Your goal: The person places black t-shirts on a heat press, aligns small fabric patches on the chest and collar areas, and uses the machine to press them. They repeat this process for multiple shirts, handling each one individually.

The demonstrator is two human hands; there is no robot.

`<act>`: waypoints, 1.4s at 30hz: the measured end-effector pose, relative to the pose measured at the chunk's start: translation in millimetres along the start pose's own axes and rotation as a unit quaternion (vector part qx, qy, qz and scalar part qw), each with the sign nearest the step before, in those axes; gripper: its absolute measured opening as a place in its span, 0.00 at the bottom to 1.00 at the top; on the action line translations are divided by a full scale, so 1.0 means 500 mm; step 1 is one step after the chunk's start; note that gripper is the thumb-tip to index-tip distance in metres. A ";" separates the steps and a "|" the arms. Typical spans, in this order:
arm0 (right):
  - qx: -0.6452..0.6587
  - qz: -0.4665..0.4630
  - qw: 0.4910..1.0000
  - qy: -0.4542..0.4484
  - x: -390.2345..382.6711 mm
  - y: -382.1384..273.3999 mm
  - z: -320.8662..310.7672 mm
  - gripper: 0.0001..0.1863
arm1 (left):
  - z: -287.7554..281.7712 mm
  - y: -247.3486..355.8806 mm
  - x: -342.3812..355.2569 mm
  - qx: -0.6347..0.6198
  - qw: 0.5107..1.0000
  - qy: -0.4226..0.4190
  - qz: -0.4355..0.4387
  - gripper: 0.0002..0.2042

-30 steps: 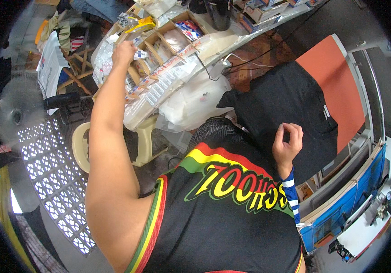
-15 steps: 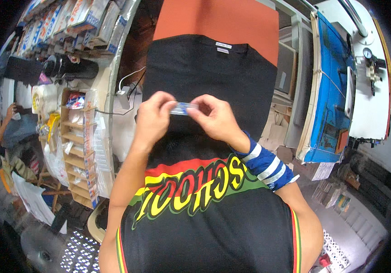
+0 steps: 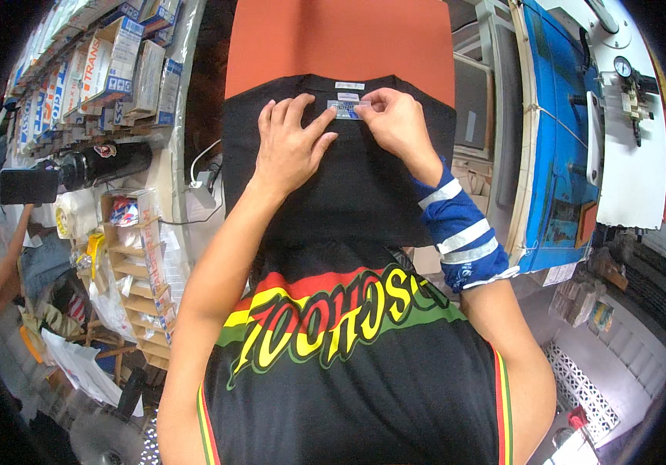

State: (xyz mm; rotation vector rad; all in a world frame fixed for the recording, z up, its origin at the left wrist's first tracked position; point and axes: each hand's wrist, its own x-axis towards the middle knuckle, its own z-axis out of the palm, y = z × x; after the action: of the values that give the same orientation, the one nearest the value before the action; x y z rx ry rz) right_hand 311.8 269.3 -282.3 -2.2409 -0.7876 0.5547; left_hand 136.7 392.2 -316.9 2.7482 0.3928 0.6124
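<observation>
A small, clear rectangular film with dark and pale print [image 3: 347,111] lies against the black cloth shirt [image 3: 340,186], just below the white fabric tag [image 3: 349,86] at its neckline. The right hand [image 3: 399,128] is narrowed, thumb and forefinger pinching the film's right end. The left hand [image 3: 292,143] is spread wide, palm down over the shirt, its forefinger tip at the film's left edge (whether it presses there, I cannot tell). The shirt lies on a flat orange-red board [image 3: 340,43], which shows beyond the collar. A blue sleeve with white stripes [image 3: 464,225] covers the right forearm. Well to the left stands a tan cardboard tray with compartments [image 3: 135,302]; to the right, a blue panel [image 3: 557,155].
</observation>
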 end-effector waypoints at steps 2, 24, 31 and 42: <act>-0.064 -0.047 0.996 0.051 -0.023 0.003 0.003 0.16 | 0.007 0.000 0.003 0.007 1.000 -0.004 -0.008 0.20; -0.169 -0.239 0.944 0.151 -0.120 0.063 0.061 0.26 | 0.001 -0.004 0.005 0.003 1.000 -0.012 -0.001 0.20; -0.173 -0.238 0.944 0.148 -0.118 0.062 0.061 0.26 | 0.001 -0.006 0.003 -0.004 1.000 -0.019 -0.009 0.20; -0.182 -0.240 0.942 0.144 -0.119 0.060 0.058 0.26 | 0.000 -0.006 0.003 -0.013 1.000 -0.013 -0.009 0.19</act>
State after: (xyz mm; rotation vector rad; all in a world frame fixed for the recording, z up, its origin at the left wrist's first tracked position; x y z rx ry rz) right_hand 263.2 225.8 -314.0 -2.2553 -1.3049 -0.1654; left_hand 137.5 395.1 -317.5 2.7231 0.4004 0.5720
